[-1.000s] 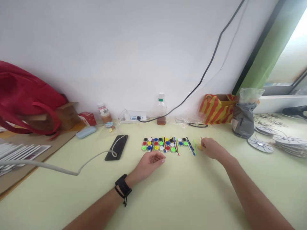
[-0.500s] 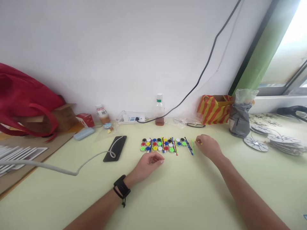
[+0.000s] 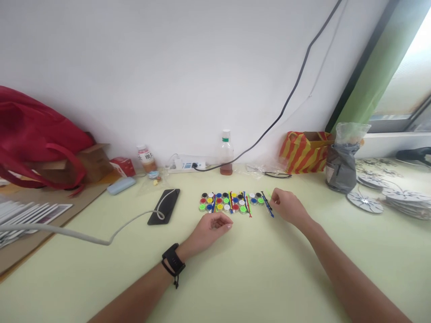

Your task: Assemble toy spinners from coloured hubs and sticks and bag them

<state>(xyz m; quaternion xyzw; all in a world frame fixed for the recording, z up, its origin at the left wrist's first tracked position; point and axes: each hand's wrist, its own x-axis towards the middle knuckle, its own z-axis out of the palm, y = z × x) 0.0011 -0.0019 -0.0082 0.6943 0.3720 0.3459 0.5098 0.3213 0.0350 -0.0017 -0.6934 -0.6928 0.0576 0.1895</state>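
My right hand (image 3: 290, 207) is closed in a pinch at the right end of a row of small coloured pieces. Its fingertips hide what they hold; a bit of a thin green stick (image 3: 269, 195) shows just beyond them. Dark blue sticks (image 3: 268, 205) lie slanted immediately left of those fingers. My left hand (image 3: 213, 228) rests on the table just in front of the row, fingers loosely curled, thumb apart, nothing visible inside. Round discs (image 3: 220, 206) in red, yellow, blue, green, white and black lie in groups, with thin coloured sticks (image 3: 247, 204) between them.
A black phone (image 3: 164, 207) with a grey cable lies left of the discs. Behind stand a bottle (image 3: 226, 154), a power strip (image 3: 188, 165) and a striped bag (image 3: 303, 152). Flat white round pieces (image 3: 365, 202) lie at right, a red bag (image 3: 43, 130) at left.
My right hand has shifted left, closer to the dark blue sticks, and now covers most of the green stick. My left hand stays nearly still. The view has moved slightly.
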